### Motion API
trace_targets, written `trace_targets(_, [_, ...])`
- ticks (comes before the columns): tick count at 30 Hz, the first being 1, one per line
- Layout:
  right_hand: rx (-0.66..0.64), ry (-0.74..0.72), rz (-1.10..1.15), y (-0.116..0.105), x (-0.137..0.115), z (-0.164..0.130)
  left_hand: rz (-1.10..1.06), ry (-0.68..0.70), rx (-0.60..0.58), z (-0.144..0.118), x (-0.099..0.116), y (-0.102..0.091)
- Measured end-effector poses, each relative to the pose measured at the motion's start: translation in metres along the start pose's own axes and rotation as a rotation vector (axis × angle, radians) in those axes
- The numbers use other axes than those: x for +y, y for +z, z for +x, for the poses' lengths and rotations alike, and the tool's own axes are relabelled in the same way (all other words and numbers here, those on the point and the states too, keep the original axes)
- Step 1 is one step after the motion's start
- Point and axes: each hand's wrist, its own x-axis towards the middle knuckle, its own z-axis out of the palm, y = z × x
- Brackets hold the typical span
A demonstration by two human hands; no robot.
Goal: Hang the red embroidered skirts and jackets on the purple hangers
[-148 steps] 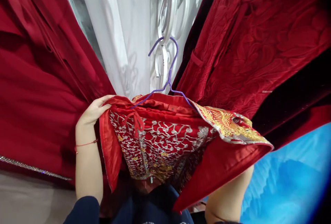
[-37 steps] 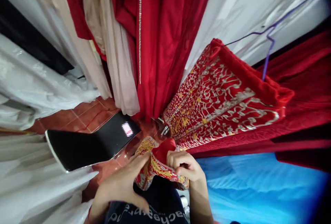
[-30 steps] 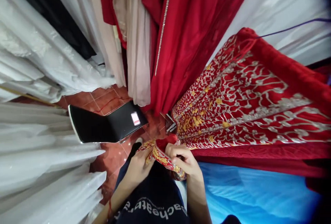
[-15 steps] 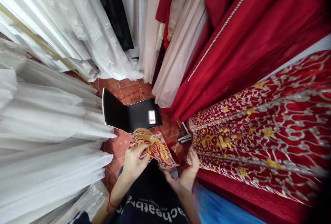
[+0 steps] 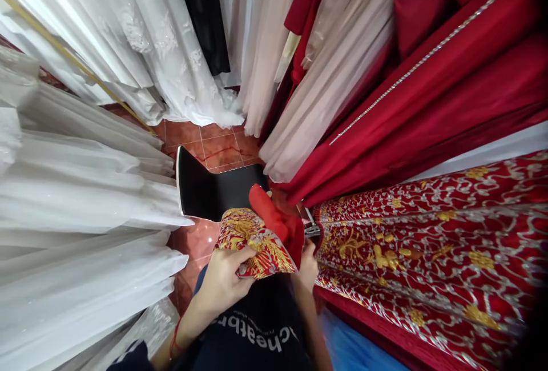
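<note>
Left hand (image 5: 222,282) grip closed on embroidered red cloth (image 5: 252,240), right hand (image 5: 307,265) half hidden behind it, grip unclear, above black chair (image 5: 214,191)

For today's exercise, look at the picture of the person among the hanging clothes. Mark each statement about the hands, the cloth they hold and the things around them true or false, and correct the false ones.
1. The left hand grips the embroidered cloth piece. True.
2. The cloth piece is blue with white dots. False: it is red with gold embroidery and a plain red lining.
3. A black chair stands on the red tiled floor. True.
4. The white gowns hang on the person's right. False: they are on the left.
5. The right hand is partly hidden behind the cloth. True.
</note>
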Motion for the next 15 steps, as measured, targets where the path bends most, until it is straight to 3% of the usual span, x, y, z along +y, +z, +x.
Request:
trace_targets(4, [0.310, -0.314, 0.286, -0.012, -0.007, 0.040, 0.068, 0.060, -0.230, 0.019, -0.018, -0.021])
trace_targets(6, [0.334, -0.476, 0.354, -0.019, -0.012, 0.058, 0.131, 0.114, -0.335, 0.031, -0.030, -0.033])
trace_targets(10, [0.185, -0.648, 0.397, -0.048, -0.026, 0.085, 0.226, 0.141, -0.464, 0.048, -0.054, -0.062])
trace_targets(13, [0.034, -0.750, 0.457, -0.076, -0.052, 0.100, 0.117, 0.119, -0.570, 0.048, -0.071, -0.077])
trace_targets(15, [-0.145, -0.834, 0.471, -0.091, -0.079, 0.109, 0.008, 0.125, -0.602, 0.042, -0.081, -0.079])
